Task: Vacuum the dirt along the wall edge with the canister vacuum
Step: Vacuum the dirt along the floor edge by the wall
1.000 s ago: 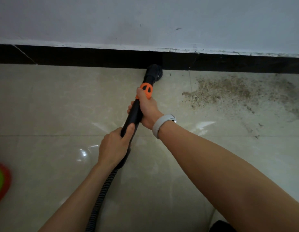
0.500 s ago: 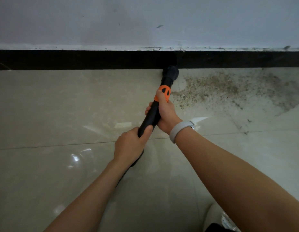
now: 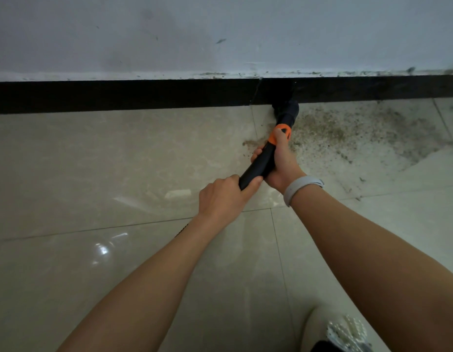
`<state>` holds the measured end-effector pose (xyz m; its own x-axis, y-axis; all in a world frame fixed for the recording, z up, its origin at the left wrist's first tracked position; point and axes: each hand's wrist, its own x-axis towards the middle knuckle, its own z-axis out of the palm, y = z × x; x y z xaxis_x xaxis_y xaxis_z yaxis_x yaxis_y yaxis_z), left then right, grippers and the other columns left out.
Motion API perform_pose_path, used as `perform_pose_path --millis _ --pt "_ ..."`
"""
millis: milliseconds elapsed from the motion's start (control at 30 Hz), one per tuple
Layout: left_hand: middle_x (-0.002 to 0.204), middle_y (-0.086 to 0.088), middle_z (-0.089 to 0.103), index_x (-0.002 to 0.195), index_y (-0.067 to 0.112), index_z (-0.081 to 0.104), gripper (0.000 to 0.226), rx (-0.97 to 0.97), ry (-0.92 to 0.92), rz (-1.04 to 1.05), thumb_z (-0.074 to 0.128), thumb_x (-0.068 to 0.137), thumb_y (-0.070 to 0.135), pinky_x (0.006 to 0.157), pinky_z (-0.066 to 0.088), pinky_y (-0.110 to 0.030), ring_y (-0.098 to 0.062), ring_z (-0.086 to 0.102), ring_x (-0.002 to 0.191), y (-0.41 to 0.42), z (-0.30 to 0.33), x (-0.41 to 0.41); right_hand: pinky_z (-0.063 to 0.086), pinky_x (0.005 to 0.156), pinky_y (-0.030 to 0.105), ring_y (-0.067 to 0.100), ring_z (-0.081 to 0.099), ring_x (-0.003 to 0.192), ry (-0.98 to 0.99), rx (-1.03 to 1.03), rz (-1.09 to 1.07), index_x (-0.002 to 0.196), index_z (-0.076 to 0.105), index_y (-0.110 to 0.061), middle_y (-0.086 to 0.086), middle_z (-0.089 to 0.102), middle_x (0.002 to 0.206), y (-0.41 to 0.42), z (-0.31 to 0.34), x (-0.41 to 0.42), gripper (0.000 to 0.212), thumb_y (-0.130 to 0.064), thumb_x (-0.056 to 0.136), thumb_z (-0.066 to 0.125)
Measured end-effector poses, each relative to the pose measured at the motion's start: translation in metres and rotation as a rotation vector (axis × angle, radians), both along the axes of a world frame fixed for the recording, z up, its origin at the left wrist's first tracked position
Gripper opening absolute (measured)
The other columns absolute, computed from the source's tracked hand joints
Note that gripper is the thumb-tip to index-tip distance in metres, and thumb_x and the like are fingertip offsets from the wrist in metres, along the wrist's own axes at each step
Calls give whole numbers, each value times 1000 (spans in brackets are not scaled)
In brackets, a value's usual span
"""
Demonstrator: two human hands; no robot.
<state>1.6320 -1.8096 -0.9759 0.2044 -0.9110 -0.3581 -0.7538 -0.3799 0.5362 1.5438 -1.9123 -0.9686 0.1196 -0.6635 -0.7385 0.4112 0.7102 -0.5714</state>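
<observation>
— Gripping what, exactly?

— Both hands are on the black plastic vacuum wand point(image 3: 258, 166). The right hand point(image 3: 280, 165) is wrapped round its upper part, thumb laid on the orange collar point(image 3: 280, 134). The left hand point(image 3: 224, 198) grips the lower end, thumb lying along the tube.

— And where is the nozzle?

— The black round brush nozzle point(image 3: 286, 110) sits on the glossy beige tiled floor point(image 3: 118, 161), pressed right up against the black skirting strip point(image 3: 118, 96) at the foot of the scuffed white wall point(image 3: 169, 34). Its tip blends into the dark strip, so I cannot tell whether it actually touches it.

— The dirt?

— A wide patch of brown gritty dirt point(image 3: 347, 130) spreads over the tile just to the right of the nozzle, along the skirting and fanning out toward the near side. A smaller smear of it lies left of the wand, near the right hand's fingers.

— Anything else in view?

— A pale grey wristband point(image 3: 300, 188) on the right wrist. A short bit of black ribbed hose point(image 3: 182, 228) peeks out by the left forearm. At the bottom right corner there is some silvery, sparkly material point(image 3: 347, 331), possibly footwear.
</observation>
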Motion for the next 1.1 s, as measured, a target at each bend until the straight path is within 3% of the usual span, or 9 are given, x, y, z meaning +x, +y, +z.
perform_pose_path --millis 367,533,667,900,1100 --pt "53 7 50 61 22 43 57 -83 41 141 26 79 74 45 26 -27 -12 48 49 63 15 43 49 47 25 15 51 44 -87 -15 83 103 43 -13 4 50 60 53 24 48 29 -35 92 57" --pt "55 5 56 66 22 53 56 -39 37 299 30 77 73 46 31 -26 -13 52 52 141 12 82 48 50 28 17 50 47 -66 4 208 91 44 -13 5 48 61 120 24 97 21 -30 93 54" --pt "51 7 54 60 24 49 49 -14 -38 392 41 82 66 46 26 -24 -3 46 49 188 16 111 48 51 29 16 50 46 -90 27 252 88 43 -13 6 47 62 165 23 131 19 -28 95 52" --pt "57 3 63 65 17 58 57 47 -25 506 40 83 68 53 41 -29 -18 59 58 230 30 134 49 53 30 17 50 50 -120 124 372 90 43 -11 6 47 63 201 33 163 22 -30 93 54" --pt "57 6 65 68 22 62 49 92 113 562 42 85 65 57 47 -30 -13 63 57 257 35 121 51 53 28 17 53 50 -113 145 448 89 45 -11 7 50 64 222 29 154 22 -31 93 55"
